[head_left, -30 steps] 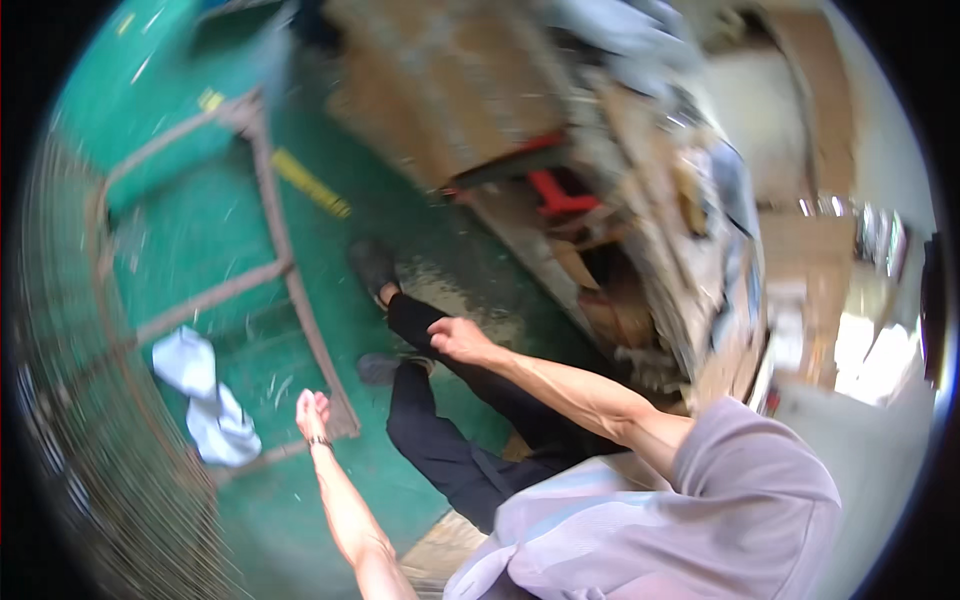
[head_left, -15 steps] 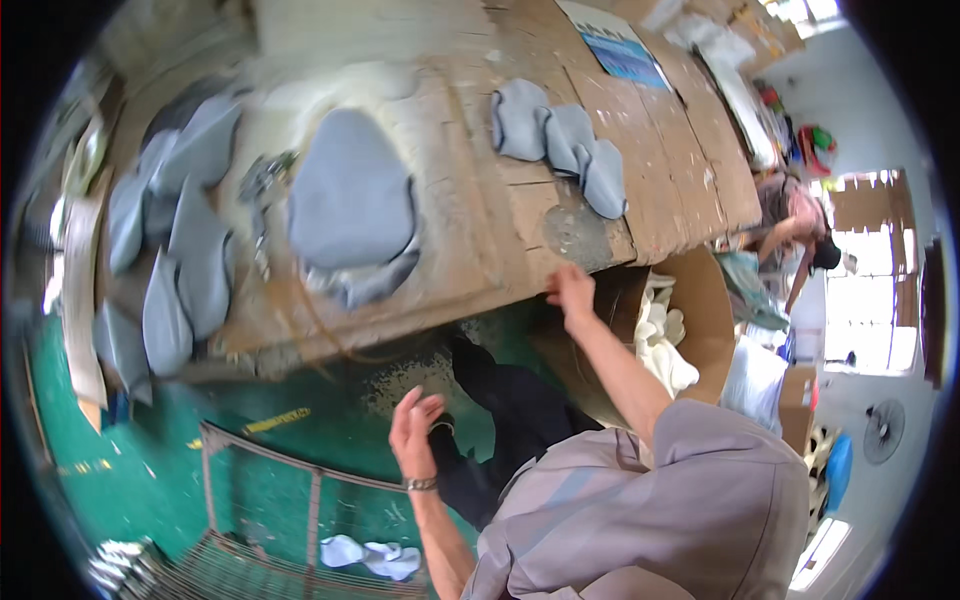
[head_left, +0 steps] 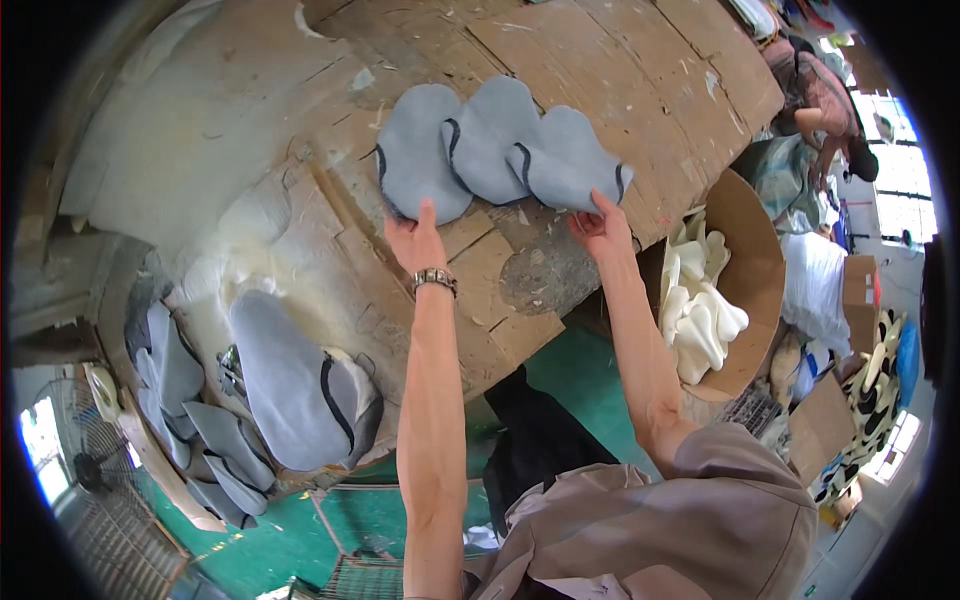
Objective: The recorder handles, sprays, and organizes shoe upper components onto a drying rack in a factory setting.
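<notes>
Three grey padded fabric covers with black edge strips lie overlapped in a row on the cardboard-topped table. My left hand [head_left: 415, 240] pinches the near edge of the leftmost grey cover [head_left: 420, 140], thumb on top and fingers partly hidden beneath. At the row's other end, my right hand [head_left: 602, 228] grips the near edge of the rightmost grey cover [head_left: 570, 160], its thumb over the rim. Between them, the middle grey cover [head_left: 495, 130] touches neither hand. A larger grey padded piece [head_left: 285, 385] rests at the table's near left, with pale material showing under its edge.
More grey covers [head_left: 225, 440] are piled at the table's left edge. Right of the table stands a round-sided cardboard container [head_left: 755, 270] holding cream-coloured moulded pieces [head_left: 700, 320]. A person [head_left: 825, 100] bends over at the far right. A wire rack [head_left: 375, 578] stands below the table.
Both hands have reached forward from beside the table and taken hold of the two ends of the cover row. My view has turned toward that row.
</notes>
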Demonstrator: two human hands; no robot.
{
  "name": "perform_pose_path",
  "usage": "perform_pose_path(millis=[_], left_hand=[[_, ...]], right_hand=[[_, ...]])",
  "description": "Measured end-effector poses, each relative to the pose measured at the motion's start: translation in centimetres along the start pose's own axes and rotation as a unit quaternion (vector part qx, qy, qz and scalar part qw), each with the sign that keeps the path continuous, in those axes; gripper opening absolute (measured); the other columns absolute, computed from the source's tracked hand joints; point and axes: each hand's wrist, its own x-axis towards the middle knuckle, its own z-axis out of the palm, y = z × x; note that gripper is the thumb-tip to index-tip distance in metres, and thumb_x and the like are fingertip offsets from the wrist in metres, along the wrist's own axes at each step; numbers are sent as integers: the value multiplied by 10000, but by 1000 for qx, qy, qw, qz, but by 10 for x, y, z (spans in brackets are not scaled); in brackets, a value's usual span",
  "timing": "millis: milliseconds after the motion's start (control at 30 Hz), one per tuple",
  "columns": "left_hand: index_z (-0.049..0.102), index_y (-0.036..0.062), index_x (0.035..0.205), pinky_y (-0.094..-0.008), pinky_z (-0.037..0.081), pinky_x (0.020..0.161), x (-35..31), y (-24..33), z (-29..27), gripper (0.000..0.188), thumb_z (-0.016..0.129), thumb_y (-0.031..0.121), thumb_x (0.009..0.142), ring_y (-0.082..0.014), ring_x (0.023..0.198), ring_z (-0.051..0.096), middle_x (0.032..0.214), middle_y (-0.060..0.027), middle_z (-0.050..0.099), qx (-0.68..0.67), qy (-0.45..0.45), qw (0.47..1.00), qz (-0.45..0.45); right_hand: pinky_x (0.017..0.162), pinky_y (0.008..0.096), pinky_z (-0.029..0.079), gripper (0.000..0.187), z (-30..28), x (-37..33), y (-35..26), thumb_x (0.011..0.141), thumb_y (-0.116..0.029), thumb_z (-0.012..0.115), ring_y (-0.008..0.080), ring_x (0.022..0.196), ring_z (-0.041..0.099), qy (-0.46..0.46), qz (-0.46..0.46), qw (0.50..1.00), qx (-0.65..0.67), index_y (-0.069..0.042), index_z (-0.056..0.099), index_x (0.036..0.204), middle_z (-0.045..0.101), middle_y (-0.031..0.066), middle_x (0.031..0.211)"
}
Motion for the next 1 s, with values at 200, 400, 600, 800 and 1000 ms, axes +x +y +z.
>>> perform_pose_path(millis=[200,400,600,800,1000], left_hand=[[425,-36,1447,-330,527,707,13,3,25,819,861,194,792,-192,916,624,1199,-131,627,72,69,994,43],[458,-27,1413,-309,495,761,4,28,21,727,822,113,799,-161,859,565,999,-77,599,-40,21,999,28],[412,10,1454,-281,493,695,-43,74,39,746,799,93,821,-131,799,562,917,-21,560,-169,-57,984,15],[362,29,1484,-314,547,712,-104,160,-48,709,740,19,884,-146,896,640,1091,-73,659,-315,-122,938,78],[285,72,1535,-288,524,813,-229,181,-180,825,747,-24,859,-109,938,611,1030,-15,608,-449,-105,880,113]], right_hand=[[1126,689,249,857,51,-27,-13,784,-455,834,349,1397,366,-77,-9,996,35,-137,413,1460,389,123,1495],[1131,716,210,830,81,-31,21,884,-573,686,370,1434,356,-167,-5,984,54,-143,363,1515,357,110,1580],[1105,693,285,588,88,-15,3,1024,-492,504,361,1379,449,-151,-54,978,130,-166,389,1500,472,104,1512],[1062,544,423,504,140,-144,-26,1034,-463,493,313,1262,566,-254,-127,951,125,-121,521,1404,602,104,1380],[1132,556,353,659,96,-275,-46,947,-477,624,324,1344,495,-309,-148,939,15,-76,490,1451,545,136,1455]])
